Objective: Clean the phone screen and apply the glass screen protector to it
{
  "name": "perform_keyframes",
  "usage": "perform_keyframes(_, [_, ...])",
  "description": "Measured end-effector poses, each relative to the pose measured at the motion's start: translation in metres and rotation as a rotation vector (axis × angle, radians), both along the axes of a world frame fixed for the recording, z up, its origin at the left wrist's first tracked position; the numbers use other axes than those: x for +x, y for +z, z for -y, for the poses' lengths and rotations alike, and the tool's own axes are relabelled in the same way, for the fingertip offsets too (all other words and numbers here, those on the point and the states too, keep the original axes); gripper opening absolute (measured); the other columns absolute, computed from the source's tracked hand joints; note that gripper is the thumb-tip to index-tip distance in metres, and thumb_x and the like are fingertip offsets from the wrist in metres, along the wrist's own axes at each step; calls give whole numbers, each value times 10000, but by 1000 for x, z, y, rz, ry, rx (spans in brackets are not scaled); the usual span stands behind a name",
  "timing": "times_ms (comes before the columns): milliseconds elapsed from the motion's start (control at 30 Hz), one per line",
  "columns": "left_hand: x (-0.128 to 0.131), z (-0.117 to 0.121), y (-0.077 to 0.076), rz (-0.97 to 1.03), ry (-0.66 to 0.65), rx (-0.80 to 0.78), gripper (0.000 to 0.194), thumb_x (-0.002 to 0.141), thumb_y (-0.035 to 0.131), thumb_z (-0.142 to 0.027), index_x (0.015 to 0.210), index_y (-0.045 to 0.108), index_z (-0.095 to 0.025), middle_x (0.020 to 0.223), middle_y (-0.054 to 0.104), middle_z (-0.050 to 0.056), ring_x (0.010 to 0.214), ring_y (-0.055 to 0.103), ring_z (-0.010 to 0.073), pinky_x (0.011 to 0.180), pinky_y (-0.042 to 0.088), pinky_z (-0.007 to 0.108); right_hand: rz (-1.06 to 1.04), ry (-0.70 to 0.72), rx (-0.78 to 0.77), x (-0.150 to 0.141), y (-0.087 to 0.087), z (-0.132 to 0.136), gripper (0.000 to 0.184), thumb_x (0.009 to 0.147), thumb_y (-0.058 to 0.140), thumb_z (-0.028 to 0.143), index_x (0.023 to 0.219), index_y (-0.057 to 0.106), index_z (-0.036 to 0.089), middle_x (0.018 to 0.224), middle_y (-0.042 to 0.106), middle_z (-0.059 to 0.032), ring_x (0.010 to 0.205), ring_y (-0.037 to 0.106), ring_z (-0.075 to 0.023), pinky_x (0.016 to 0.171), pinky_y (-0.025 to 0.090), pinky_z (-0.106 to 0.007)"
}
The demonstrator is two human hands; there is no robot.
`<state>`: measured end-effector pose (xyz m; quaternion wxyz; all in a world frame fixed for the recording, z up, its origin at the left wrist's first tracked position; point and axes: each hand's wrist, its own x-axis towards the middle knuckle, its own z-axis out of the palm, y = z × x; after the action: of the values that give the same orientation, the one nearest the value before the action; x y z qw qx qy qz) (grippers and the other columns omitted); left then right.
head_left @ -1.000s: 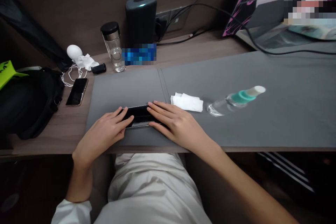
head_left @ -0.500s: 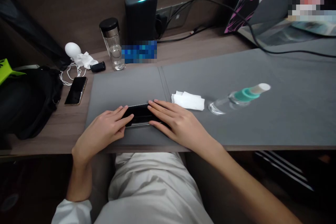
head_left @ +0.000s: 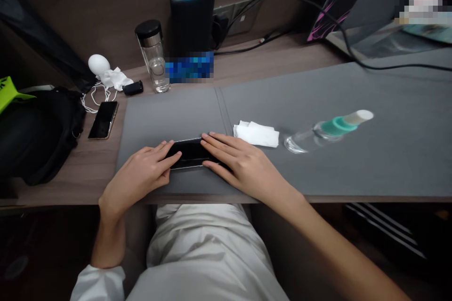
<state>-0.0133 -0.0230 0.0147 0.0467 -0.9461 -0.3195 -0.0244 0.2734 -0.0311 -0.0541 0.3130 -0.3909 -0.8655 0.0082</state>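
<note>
A glossy black smartphone (head_left: pixel 191 153) with a thin silver edge lies lengthwise on the grey desk mat (head_left: pixel 169 113), near the front of the desk. My left hand (head_left: pixel 143 169) grips its left end, fingertips at the far edge and on the dark glass, the thumb tucked low. Over the right end lies my right hand (head_left: pixel 243 164), its fingers at the far edge and the thumb along the near edge. Both ends of the phone are hidden under my hands. A folded white tissue (head_left: pixel 257 135) rests just beyond my right hand. To its right stands a clear spray bottle (head_left: pixel 318 134) with a teal collar.
Another phone (head_left: pixel 103 120), a black bag (head_left: pixel 38 136), white cords and a small black object (head_left: pixel 133 88) are at the left. Behind stand a glass water bottle (head_left: pixel 155 63) and a dark cylinder-like device (head_left: pixel 192 19). A black cable (head_left: pixel 344 37) crosses toward a laptop stand-like object at right.
The view has shifted slightly, so the things on the desk sit a little differently in the picture. My hands keep their places on the smartphone; the reflection on its glass has changed.
</note>
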Motion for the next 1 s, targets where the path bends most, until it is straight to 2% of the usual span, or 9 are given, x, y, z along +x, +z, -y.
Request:
perform_keyframes(133, [-1,0,-1,7,10,-22,482,993,558,-86,1464,625,-161,1582,602,184,1402,653,322,1083,576,455,-5,0,-23,0,-1,0,451,1071,620,301,1511,635,200,1517,656,-117,1393,653,-318,1148,594,-525])
perform_keyframes(300, [0,0,-1,19,15,-47,484,987,565,-84,1462,632,-151,1585,597,190,1418,638,328,1102,562,462,1,-9,-12,0,-1,0,415,1085,602,310,1469,664,163,1503,667,-122,1390,656,-317,1140,601,-517])
perform_keyframes(467, [0,0,-1,19,4,-7,473,977,557,-71,1435,645,-147,1557,624,189,1385,666,318,1077,578,445,-1,-6,-1,0,0,1,417,1080,610,301,1462,664,144,1499,671,-133,1394,651,-321,1141,599,-510])
perform_keyframes(633, [1,1,-1,15,7,4,477,977,553,-69,1438,642,-155,1557,626,181,1386,666,312,1079,579,438,-6,-6,-29,1,0,1,443,1079,610,303,1507,633,189,1511,663,-116,1400,648,-317,1145,595,-523])
perform_keyframes(800, [1,0,-2,21,0,-3,466,985,547,-73,1436,647,-136,1553,624,201,1377,669,334,1066,580,466,-11,-6,-20,0,0,1,438,1078,612,295,1498,641,176,1497,675,-122,1399,648,-316,1145,596,-508])
perform_keyframes(1000, [-3,-6,2,73,68,-84,427,1044,518,-106,1437,662,-189,1484,700,113,1256,744,258,1038,586,417,-12,5,-33,2,0,1,505,1063,634,284,1560,587,212,1521,652,-112,1409,639,-325,1157,589,-525])
